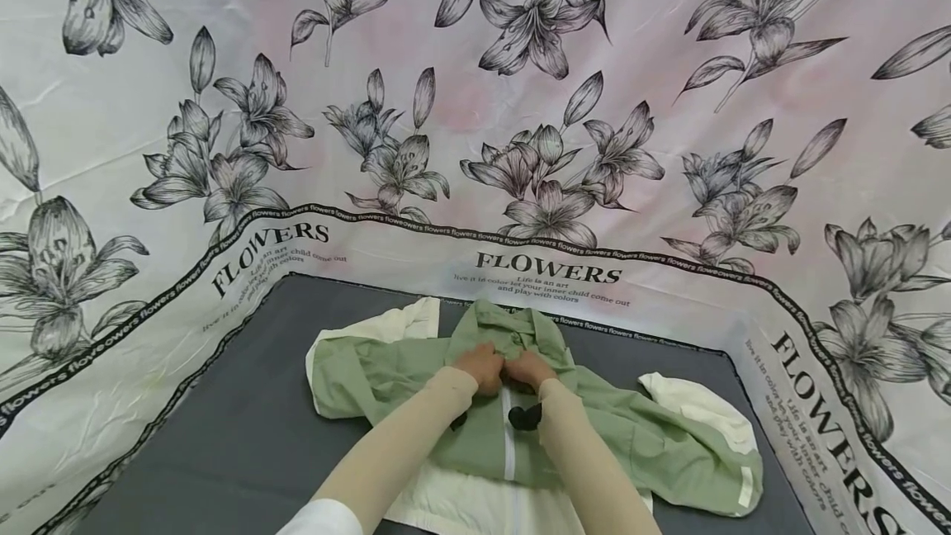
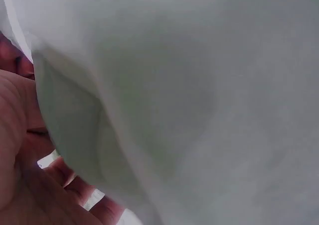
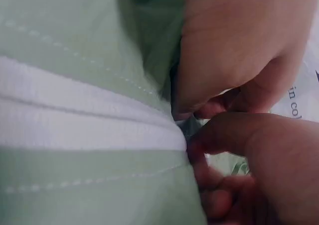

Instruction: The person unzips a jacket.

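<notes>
Head view: green jacket (image 1: 475,411) spread on a grey mat (image 1: 245,428), lower centre of the frame. Left hand (image 1: 481,366) and right hand (image 1: 529,368) meet at the collar, both pinching fabric beside the white zip (image 1: 508,452). Right wrist view alone shows the zip tape and stitching close up, with fingers (image 3: 234,60) curled on the cloth. Left wrist view: blurred pale fabric only. Backdrop (image 1: 475,106) reads "FLOWERS", "Life is an art"
</notes>
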{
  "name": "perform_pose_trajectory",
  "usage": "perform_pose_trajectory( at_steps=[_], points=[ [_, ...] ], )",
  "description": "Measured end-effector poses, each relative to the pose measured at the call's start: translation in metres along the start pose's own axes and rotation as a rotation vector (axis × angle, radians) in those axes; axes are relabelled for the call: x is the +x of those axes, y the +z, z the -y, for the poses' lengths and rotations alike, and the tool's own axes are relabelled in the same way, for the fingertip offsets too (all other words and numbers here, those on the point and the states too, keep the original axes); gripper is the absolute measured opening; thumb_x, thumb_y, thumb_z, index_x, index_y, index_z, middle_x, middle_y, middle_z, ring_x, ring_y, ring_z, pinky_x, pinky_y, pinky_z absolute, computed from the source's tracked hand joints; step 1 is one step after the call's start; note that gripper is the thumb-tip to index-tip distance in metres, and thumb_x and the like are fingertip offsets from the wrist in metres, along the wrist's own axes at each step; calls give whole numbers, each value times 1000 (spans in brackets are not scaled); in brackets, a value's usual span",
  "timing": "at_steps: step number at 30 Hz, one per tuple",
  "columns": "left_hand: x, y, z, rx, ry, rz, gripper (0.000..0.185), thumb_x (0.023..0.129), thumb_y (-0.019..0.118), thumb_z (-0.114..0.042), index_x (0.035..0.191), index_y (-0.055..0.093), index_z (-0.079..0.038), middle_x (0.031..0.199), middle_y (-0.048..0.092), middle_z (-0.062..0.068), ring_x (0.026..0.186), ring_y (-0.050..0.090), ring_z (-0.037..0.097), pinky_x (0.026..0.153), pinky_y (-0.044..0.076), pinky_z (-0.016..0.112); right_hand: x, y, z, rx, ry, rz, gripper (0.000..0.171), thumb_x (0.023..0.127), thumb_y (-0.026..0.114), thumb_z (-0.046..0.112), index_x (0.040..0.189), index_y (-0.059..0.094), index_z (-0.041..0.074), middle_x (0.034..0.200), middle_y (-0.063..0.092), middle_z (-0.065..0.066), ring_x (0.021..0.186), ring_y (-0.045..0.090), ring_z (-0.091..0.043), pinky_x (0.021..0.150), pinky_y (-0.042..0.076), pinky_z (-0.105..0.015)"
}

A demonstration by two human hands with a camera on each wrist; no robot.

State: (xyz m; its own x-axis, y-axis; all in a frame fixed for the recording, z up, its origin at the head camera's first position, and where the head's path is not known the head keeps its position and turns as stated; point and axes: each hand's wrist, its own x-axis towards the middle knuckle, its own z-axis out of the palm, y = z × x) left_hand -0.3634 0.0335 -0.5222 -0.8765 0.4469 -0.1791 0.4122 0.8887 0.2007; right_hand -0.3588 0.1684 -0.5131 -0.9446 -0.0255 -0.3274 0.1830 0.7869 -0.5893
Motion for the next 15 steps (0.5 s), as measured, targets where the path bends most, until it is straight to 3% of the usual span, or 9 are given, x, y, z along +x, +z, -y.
perform_pose_trajectory(
  at_steps=[2,4,6,9,10,13,15],
  points=[
    [1,2,0,-41,19,-32,25,92,61,-13,115,71,-10,117,61,8,108,59,23,93,53,37,-1,2,-5,173,30,15,24,85,61,23,73,65,3,69,61,-8,56,48,-16,55,43,-27],
    [3,1,1,-157,22,-79,12,91,59,-9,97,69,-9,99,62,7,89,60,22,78,53,34,-2,3,-7,342,44,30,24,86,59,16,64,62,7,58,55,-1,47,44,-10,48,41,-22],
    [7,-3,3,-332,42,-156,11,91,55,-4,82,61,-5,82,58,11,72,53,22,66,46,33,-5,2,-5,528,48,31,26,91,55,12,68,67,6,58,59,0,45,50,-8,46,48,-23],
    [9,-18,4,-618,33,-241,20,93,48,-3,89,67,1,86,64,15,67,49,20,62,41,31,-14,-3,1,734,25,14,28,99,48,12,93,71,-3,74,69,-5,58,65,-11,59,60,-28],
    [8,-25,4,-704,30,-253,25,95,47,-4,100,71,2,92,67,19,67,51,20,63,43,31,-18,-5,3,785,8,0,29,101,47,13,100,70,-5,78,70,-7,63,69,-13,64,62,-30],
    [5,-45,3,-902,17,-212,36,101,47,-10,130,68,-3,99,72,20,63,56,15,58,46,29,-31,-10,5,887,-35,-35,32,104,47,15,114,66,-8,88,73,-9,73,72,-14,74,63,-33],
    [4,-56,2,-974,25,-144,34,103,49,-11,131,67,-4,77,67,16,48,44,13,47,39,26,-38,-12,5,921,-68,-53,34,105,48,18,120,65,-8,94,74,-10,79,73,-14,78,63,-33]
  ],
)
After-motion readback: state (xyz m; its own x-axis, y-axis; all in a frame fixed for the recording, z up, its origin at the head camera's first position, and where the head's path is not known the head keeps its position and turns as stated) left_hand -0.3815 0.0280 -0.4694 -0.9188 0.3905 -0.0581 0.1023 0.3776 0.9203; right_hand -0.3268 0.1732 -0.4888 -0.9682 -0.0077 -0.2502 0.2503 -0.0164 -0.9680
